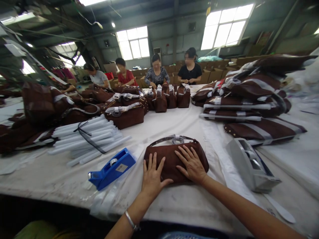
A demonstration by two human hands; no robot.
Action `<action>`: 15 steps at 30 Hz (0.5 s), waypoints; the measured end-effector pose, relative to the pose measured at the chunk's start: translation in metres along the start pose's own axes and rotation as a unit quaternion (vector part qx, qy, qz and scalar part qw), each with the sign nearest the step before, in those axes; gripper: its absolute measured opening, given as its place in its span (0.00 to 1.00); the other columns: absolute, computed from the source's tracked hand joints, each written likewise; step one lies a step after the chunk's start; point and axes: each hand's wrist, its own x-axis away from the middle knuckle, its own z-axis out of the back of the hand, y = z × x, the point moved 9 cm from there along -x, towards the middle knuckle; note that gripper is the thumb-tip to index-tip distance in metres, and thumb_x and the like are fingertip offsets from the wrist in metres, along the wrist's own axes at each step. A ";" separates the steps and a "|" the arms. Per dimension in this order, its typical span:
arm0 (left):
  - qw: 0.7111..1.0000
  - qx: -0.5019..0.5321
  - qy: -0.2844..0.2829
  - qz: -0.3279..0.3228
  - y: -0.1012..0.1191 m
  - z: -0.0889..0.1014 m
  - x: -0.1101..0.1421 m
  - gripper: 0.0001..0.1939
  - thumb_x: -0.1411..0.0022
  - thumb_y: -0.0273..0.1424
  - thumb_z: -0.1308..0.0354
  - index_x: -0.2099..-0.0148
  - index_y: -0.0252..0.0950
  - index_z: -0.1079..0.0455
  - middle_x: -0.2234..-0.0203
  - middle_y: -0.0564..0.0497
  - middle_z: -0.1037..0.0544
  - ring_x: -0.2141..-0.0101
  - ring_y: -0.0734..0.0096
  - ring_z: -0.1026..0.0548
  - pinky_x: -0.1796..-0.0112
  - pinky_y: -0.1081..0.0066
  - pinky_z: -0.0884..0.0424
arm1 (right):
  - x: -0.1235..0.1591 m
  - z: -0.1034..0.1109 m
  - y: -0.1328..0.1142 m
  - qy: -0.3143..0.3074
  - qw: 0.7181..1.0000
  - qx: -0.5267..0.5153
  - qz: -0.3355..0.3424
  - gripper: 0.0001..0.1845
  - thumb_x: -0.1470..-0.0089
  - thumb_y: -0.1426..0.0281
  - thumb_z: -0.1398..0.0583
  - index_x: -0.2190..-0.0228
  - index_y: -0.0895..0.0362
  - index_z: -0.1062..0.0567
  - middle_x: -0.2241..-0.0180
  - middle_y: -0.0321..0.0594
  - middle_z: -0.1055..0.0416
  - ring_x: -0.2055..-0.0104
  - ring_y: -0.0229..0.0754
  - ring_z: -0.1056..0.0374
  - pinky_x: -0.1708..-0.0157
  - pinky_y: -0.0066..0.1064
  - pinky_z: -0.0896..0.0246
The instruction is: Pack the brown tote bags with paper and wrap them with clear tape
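A dark brown handbag (171, 156) lies flat on the cloth-covered table in front of me, its strap at the far side. Clear wrapping (177, 139) covers the middle of that strap. My left hand (154, 174) rests on the bag's left part, fingers spread. On the right part of the bag lies my right hand (193, 164), also flat with its fingers apart. Neither hand grips anything. To the left of the bag stands a blue tape dispenser (112, 169), and to the right a grey tape dispenser (251, 166).
A tied bundle of white foam tubes (87, 137) lies at the left. Brown bags (124, 116) are heaped behind it, and more bags (249, 99) are stacked at the right. Several people (156, 74) work across the table (171, 122).
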 end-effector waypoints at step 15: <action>0.999 0.021 0.031 -0.017 0.010 -0.025 -0.005 0.47 0.43 0.56 0.39 0.28 0.49 0.52 0.29 0.41 0.55 0.31 0.41 0.54 0.38 0.35 0.55 | -0.013 0.076 -0.019 0.110 0.994 -0.017 0.019 0.44 0.37 0.53 0.45 0.30 0.56 0.57 0.29 0.49 0.58 0.28 0.60 0.63 0.32 0.61 0.66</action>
